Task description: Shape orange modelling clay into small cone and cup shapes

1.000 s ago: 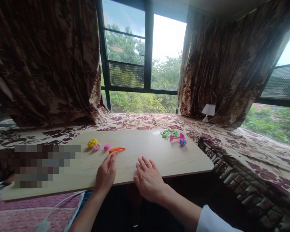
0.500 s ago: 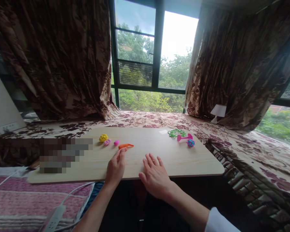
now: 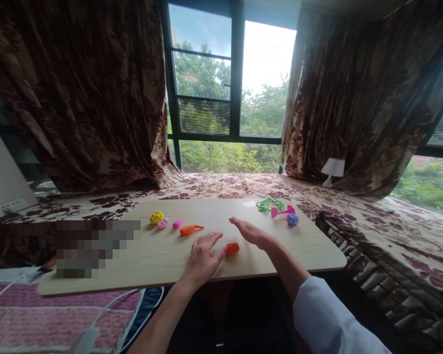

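Left hand loosely spread, fingers slightly bent, thumb at the left end of a stubby orange-red roll; can't tell if it actually touches. Right hand flat, fingers together, turned on edge just beyond and right of the roll, gripping nothing. Roll lies on the desk, near the near edge, between the hands. Tapered orange piece just beyond the left hand's fingers, thin tip pointing toward the right edge. Toward far left corner, in a row: bright pink lump, pale pink lump, yellow lump, the last two close together. Near far right corner: green chain in a loose heap, pink double-ended tool beside it, knobbly blue-and-pink ball nearest the right edge. White lamp stands past the desk, by the curtain.
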Motion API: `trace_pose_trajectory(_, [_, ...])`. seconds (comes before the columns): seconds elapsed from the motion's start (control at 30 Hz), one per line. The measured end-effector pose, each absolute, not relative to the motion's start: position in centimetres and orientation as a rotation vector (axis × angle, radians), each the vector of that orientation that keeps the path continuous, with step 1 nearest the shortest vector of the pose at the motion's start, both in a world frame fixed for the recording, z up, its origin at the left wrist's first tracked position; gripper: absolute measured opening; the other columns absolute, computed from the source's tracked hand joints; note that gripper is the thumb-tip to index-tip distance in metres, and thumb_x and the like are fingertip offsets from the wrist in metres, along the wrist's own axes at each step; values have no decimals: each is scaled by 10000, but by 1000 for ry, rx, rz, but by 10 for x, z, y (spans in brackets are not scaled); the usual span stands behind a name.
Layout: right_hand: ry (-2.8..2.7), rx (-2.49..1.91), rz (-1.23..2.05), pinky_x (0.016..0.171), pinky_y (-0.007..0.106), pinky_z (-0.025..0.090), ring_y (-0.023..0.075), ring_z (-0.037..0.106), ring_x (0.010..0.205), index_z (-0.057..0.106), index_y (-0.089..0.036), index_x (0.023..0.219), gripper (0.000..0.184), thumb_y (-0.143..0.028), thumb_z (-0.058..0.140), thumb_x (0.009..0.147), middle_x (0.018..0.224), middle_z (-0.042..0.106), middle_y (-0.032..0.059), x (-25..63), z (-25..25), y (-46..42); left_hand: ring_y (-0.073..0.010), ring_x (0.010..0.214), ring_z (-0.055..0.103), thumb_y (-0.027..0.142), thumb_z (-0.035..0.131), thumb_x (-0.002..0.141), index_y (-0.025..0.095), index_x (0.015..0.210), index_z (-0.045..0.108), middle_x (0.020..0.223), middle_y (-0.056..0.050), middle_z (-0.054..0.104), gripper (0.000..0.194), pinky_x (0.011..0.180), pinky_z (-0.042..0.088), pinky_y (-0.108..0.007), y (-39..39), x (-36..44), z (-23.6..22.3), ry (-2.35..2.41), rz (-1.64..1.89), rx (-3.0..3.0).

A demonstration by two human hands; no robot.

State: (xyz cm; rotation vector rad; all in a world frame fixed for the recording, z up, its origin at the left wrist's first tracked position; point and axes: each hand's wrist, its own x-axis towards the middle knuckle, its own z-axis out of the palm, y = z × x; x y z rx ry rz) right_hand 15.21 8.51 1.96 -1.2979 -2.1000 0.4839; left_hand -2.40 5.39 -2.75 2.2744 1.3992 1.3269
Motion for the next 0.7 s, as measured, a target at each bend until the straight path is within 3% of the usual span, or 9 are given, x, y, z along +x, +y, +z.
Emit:
trace_pose_trajectory(0.23, [-2181, -1471, 289, 1028, 442, 158, 193, 212, 1281, 339, -188, 1307, 452, -372, 203, 918, 1370, 323, 61, 177, 3, 44, -234, 984, 527, 334, 518, 725, 259, 948, 634, 996, -53, 642, 262, 976, 240, -442, 47, 2, -21, 1364, 1047, 2349])
trace_pose_trajectory(0.5, [-2330, -1423, 79, 1039, 419, 90, 180, 162, 1294, 236, -197, 1348, 461, -348, 227, 912, 1399, 261, 59, 157, -19, -13, -209, 983, 533, 220, 492, 707, 216, 972, 631, 993, -58, 635, 299, 957, 321, -386, 42, -3, -26, 1242, 1156, 2117])
trace_pose_trajectory(0.7, [-2343, -1510, 151, 1031, 441, 70, 223, 154, 1294, 221, -135, 1353, 616, -521, 204, 873, 1403, 236, 104, 153, -14, 6, -182, 1042, 513, 155, 420, 687, 182, 1011, 598, 1036, -33, 623, 370, 962, 327, -336, 47, -11, -27, 1279, 1258, 1887])
